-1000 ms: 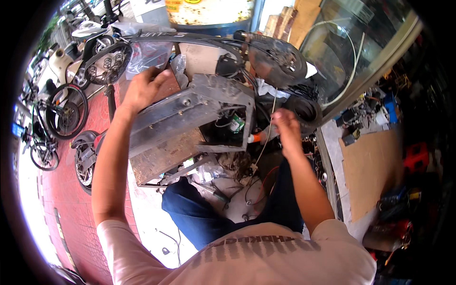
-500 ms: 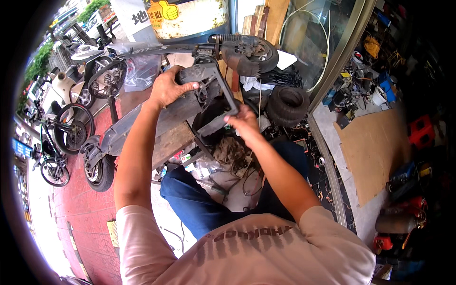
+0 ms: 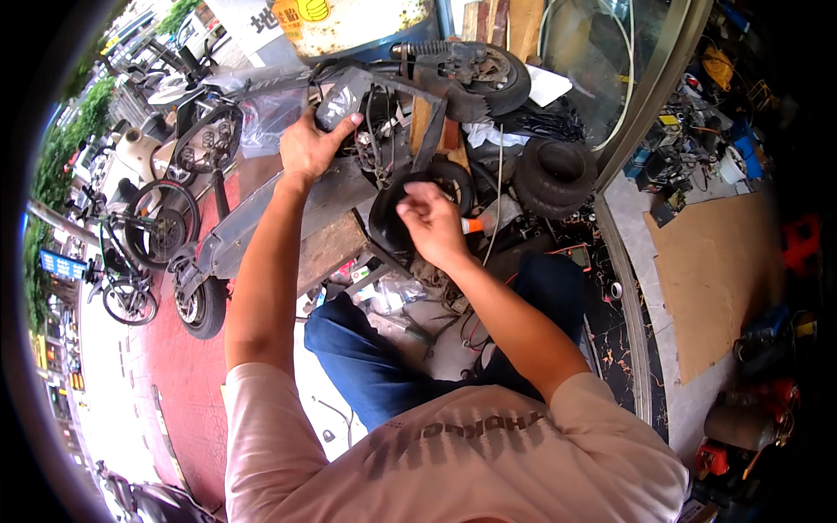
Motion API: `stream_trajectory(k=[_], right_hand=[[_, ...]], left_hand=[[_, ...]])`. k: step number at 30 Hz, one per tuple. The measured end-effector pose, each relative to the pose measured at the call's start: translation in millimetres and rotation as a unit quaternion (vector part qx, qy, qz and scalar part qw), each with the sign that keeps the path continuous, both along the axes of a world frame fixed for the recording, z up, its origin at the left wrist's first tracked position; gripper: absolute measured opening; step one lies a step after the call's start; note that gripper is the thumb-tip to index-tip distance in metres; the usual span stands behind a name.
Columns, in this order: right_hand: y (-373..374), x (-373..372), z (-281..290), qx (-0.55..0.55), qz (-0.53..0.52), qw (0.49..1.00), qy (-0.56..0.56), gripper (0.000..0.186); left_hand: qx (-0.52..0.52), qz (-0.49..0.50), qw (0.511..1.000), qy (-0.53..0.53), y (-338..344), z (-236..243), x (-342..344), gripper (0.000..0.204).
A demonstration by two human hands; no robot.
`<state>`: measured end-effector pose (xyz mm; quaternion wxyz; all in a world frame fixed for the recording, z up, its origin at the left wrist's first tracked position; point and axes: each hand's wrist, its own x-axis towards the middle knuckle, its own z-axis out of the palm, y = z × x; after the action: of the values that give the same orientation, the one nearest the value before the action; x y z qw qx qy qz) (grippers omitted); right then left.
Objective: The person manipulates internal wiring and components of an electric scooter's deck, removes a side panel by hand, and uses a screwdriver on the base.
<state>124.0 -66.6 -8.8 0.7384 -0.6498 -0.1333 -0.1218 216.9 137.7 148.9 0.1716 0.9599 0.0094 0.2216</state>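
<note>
A dark, dirty scooter deck (image 3: 261, 228) lies slantwise over a wooden board (image 3: 327, 248), its front end lifted, with a bracket and exposed wires (image 3: 382, 135). My left hand (image 3: 309, 148) grips the raised front end of the frame. My right hand (image 3: 427, 218) is below that end, fingers loosely bent and apart, with nothing visible in them. It is beside a black rounded rubber piece (image 3: 388, 234). An orange-capped container (image 3: 471, 225) shows just right of it, partly hidden.
Stacked tyres (image 3: 554, 179) and a scooter wheel (image 3: 497, 83) lie to the right and behind. Bicycles (image 3: 153, 222) stand on red paving at left. A glass door frame (image 3: 628, 331) runs along the right, beside cardboard (image 3: 706, 292) and jumbled parts (image 3: 676, 152). A rusty drum (image 3: 357, 26) stands behind.
My left hand has taken hold of the frame and lifted its front end upward. My right hand moved left, was at the frame's corner half a second ago, and is now off it.
</note>
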Motion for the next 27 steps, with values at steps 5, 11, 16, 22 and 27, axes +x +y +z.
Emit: stream_trajectory(k=[5, 11, 16, 22, 27], right_hand=[[27.0, 31.9, 39.2, -0.118, -0.074, 0.99, 0.0, 0.049], [42.6, 66.5, 73.5, -0.286, -0.105, 0.952, -0.025, 0.039], [67.1, 86.5, 87.0, 0.057, 0.045, 0.955, 0.286, 0.029], [86.3, 101.5, 101.1, 0.162, 0.065, 0.914, 0.365, 0.017], [54.3, 108.4, 84.1, 0.148, 0.233, 0.907, 0.316, 0.019]], left_hand=[[-0.012, -0.014, 0.999, -0.033, -6.7, 1.4, 4.4, 0.095], [-0.007, 0.017, 1.0, 0.019, -4.8, 4.7, 7.6, 0.103], [-0.004, -0.003, 1.0, 0.021, 1.1, 1.2, 5.1, 0.106], [-0.036, -0.135, 0.988, 0.063, 34.4, -1.2, 6.8, 0.072], [0.052, -0.176, 0.979, 0.087, 35.8, -2.4, -7.1, 0.077]])
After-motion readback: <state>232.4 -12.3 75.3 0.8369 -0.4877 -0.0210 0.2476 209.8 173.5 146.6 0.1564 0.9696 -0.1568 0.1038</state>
